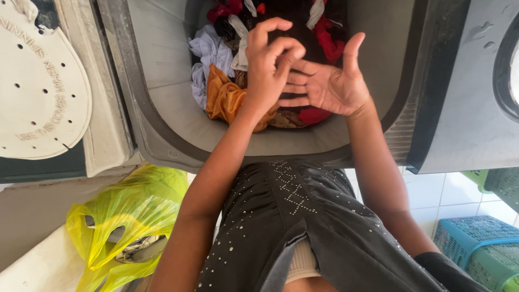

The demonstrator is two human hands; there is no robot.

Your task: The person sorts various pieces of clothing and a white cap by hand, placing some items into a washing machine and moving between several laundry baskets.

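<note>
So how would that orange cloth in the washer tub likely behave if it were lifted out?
The orange cloth lies crumpled in soft folds, so it would probably hang floppy. It looks thin and slightly shiny, so likely light and perhaps a bit slippery. It sits tangled among other clothes, so it may drag neighbours along. Wetness cannot be told.

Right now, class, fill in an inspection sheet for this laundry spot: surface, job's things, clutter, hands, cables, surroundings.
Surface: grey washing machine tub, open at the top.
Job's things: mixed clothes piled in the tub, orange, white, red and dark pieces.
Clutter: yellow plastic bag at lower left; perforated white spinner cover at upper left.
Hands: left hand and right hand held together above the clothes, fingers touching, nothing held.
Cables: nothing seen.
Surroundings: white tiled floor; blue and green baskets at lower right.
</note>
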